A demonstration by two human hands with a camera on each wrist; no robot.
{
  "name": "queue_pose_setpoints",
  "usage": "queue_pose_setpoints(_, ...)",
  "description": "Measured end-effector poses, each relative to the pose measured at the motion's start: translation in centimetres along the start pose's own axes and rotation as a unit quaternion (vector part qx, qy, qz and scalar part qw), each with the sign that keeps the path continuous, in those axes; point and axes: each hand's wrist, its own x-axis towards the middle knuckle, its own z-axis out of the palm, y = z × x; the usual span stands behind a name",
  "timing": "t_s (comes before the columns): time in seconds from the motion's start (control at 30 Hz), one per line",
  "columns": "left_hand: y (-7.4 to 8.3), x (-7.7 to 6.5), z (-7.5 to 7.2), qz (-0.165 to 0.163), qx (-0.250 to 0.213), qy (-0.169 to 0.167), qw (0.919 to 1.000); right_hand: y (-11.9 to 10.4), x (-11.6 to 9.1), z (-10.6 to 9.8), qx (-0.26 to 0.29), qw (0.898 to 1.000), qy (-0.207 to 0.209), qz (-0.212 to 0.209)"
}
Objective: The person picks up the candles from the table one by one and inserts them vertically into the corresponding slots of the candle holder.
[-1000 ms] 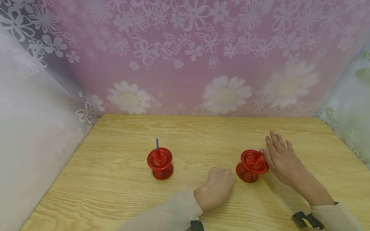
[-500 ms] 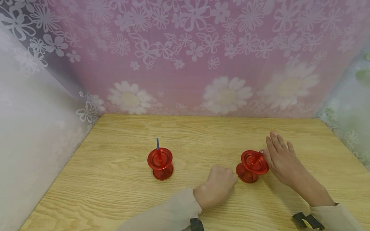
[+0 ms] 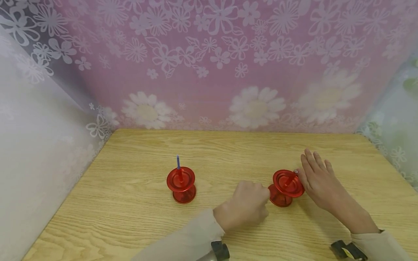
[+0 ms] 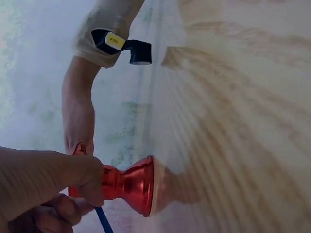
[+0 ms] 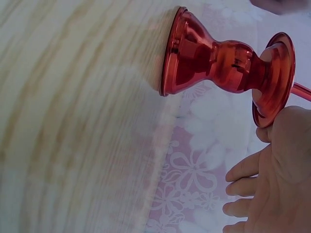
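Note:
On the right of the head view stands a shiny red candle holder (image 3: 281, 197), with a wide dish, a narrow waist and a thin upright tube. My right hand (image 3: 319, 184) rests against its dish, fingers straight; the right wrist view shows the thumb (image 5: 291, 138) at the dish rim (image 5: 277, 80). My left hand (image 3: 246, 204), curled into a fist, is close to the left side of that holder. In the left wrist view a slim blue stick (image 4: 104, 221) pokes out from its pinching fingers; most of the stick is hidden.
A second red candle holder (image 3: 184, 194) stands to the left, with a thin blue candle (image 3: 177, 162) upright in its tube. Both stand on a wood-grain table (image 3: 130, 224), backed by a pink floral curtain (image 3: 202, 90). Black wrist cameras sit on both sleeves.
The left hand has shifted slightly forward and right, its knuckles now overlapping the right holder's base in the head view. The right hand and both holders stay nearly still.

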Motion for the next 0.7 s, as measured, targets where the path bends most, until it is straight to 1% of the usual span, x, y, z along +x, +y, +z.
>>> queue_pose_setpoints(0.1,-0.6,0.0,-0.3,0.008,-0.014,0.046,0.9988,0.0,0.0,0.0,-0.001,1.000,0.004,-0.004)
queue_pose_setpoints(0.2,-0.9,0.0,-0.5,0.008,-0.019,0.076,0.9969,0.1,0.0,0.1,-0.005,1.000,0.014,-0.011)
queue_pose_setpoints(0.3,-1.1,0.0,-0.5,0.006,-0.019,0.092,0.9956,0.2,0.0,0.2,-0.013,1.000,0.021,-0.018)
queue_pose_setpoints(0.37,-1.1,0.0,-0.5,0.006,-0.025,0.094,0.9952,0.3,0.0,0.2,-0.018,0.999,0.022,-0.020)
queue_pose_setpoints(0.5,-1.4,-0.1,-0.6,0.005,-0.046,0.092,0.9947,0.3,0.0,0.1,-0.022,0.999,0.017,-0.021)
queue_pose_setpoints(0.57,-1.6,-0.2,-0.8,0.001,-0.068,0.097,0.9929,0.2,0.0,0.1,-0.024,0.999,0.016,-0.023)
queue_pose_setpoints(0.63,-2.0,-0.2,-1.0,-0.004,-0.082,0.117,0.9897,0.2,0.0,0.1,-0.026,0.999,0.017,-0.024)
queue_pose_setpoints(0.7,-2.4,-0.1,-1.3,-0.011,-0.100,0.142,0.9847,0.2,0.0,0.1,-0.028,0.999,0.017,-0.025)
